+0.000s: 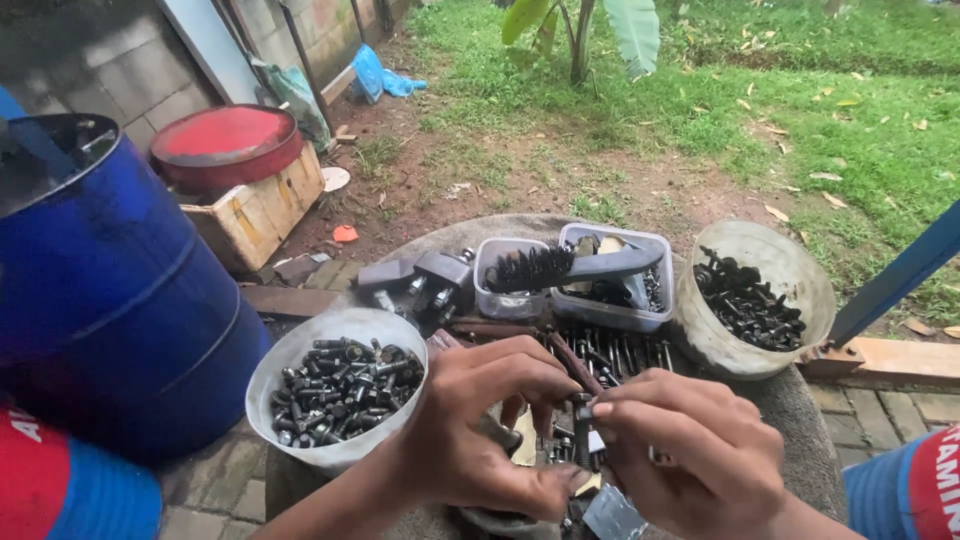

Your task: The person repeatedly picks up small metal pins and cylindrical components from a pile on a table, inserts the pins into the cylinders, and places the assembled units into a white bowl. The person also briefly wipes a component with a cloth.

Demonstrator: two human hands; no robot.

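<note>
Both hands occupied the foreground over a round, dusty work surface (800, 400). Right hand (690, 450) pinched the upper end of a dark bolt (582, 430) between thumb and fingertips, while the left hand (480, 425) curled in from the other side, its fingers closed about the same bolt lower down; the bolt stood roughly upright between the two hands, held clear of the surface. Whether a nut sat on the bolt could not be told. Just left of the left hand stood a white bowl (300, 350) filled with dark bolts and nuts. Beyond the hands lay a row of long bolts (615, 352), partly hidden by the knuckles. Farther back stood two clear plastic tubs (655, 312), with a black wire brush (545, 268) laid across their rims. To the right stood a translucent bucket (800, 275) holding dark washers or nuts. A blue drum (110, 300) stood at the far left, with a red drum lid (225, 140) on a wooden crate (260, 210) behind it, and grass (800, 100) beyond.
</note>
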